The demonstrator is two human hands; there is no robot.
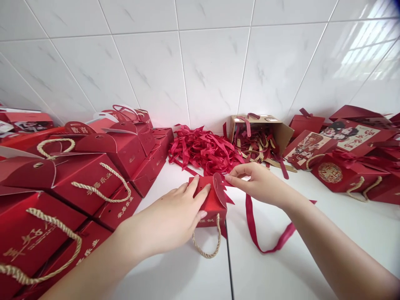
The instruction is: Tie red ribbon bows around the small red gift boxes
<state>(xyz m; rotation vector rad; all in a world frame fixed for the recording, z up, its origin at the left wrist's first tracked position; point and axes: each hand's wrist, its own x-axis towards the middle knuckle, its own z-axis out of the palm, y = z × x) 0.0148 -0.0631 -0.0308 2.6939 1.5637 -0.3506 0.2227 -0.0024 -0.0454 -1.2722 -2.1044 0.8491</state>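
A small red gift box (211, 201) with a rope handle stands on the white table (187, 275) in front of me. My left hand (175, 218) lies over its left side, fingers wrapped against the box and holding it steady. My right hand (254, 181) pinches the end of a red ribbon (254, 227) at the box's top flap. The ribbon trails down and to the right across the table.
Stacks of red gift boxes with rope handles (71, 179) fill the left side. A heap of red ribbons (203, 148) and a tipped cardboard box (261, 133) of ribbons lie at the back by the tiled wall. More red boxes (343, 166) sit at the right.
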